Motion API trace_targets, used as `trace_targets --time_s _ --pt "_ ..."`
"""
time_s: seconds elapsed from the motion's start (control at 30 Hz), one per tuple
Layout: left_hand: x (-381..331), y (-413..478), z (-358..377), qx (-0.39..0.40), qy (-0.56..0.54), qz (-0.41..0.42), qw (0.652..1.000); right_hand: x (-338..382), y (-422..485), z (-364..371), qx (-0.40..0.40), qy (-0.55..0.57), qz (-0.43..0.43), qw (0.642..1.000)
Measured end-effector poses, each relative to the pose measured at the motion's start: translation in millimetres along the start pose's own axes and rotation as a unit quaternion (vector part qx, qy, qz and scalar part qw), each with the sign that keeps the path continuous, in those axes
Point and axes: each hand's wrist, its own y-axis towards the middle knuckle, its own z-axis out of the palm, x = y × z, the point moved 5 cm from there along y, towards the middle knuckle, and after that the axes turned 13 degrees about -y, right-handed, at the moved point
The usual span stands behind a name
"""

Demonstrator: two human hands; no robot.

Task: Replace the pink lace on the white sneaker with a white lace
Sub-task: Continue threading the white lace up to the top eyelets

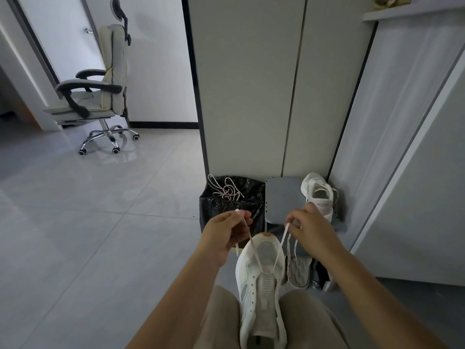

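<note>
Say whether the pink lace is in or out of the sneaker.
Out: the pink lace lies tangled on the black bin bag, apart from the white sneaker.

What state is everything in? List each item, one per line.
white sneaker: between the knees, toe pointing away, mostly unlaced.
white lace: threaded through the eyelets nearest the toe, both ends pulled up.
left hand: pinches one lace end.
right hand: pinches the other end.
pink lace: off the shoe, tangled on the black bin.
second sneaker: on the grey stool.

Sneaker (261,285) lay between knees (302,313), bin (231,212) beyond it bore a loose lace (226,190), stool (281,200) right of bin carried another sneaker (318,195).
</note>
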Motion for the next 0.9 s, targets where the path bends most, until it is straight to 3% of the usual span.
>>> trace_targets --time_s 0.07,0.13,0.27,0.33,0.4,0.7,0.9 --pt "-9.4 5.3 4.2 0.012 0.005 0.008 1.000 -3.8 8.2 -1.1 -0.002 0.059 0.042 0.997" --pt "-17.9 10.2 8.3 0.022 0.009 0.017 1.000 -3.8 14.9 3.5 0.019 0.193 0.079 0.978" --pt "-26.5 19.3 13.3 0.036 0.017 0.021 0.999 -0.8 20.9 14.8 0.047 0.469 0.155 0.868" --pt "-28.8 22.4 11.6 0.037 0.017 0.026 0.999 0.0 24.3 18.1 0.036 0.536 0.179 0.824" --pt "-30.7 24.3 7.4 0.035 0.008 0.032 0.999 1.7 28.5 21.1 0.029 0.567 0.188 0.801" --pt "-39.8 29.9 -17.6 0.018 -0.004 0.051 0.999 23.9 44.6 27.8 0.046 0.646 0.172 0.742" --pt "-37.1 30.3 -29.8 -0.001 0.034 0.050 0.998 32.1 51.9 29.1 0.018 0.580 0.165 0.797"
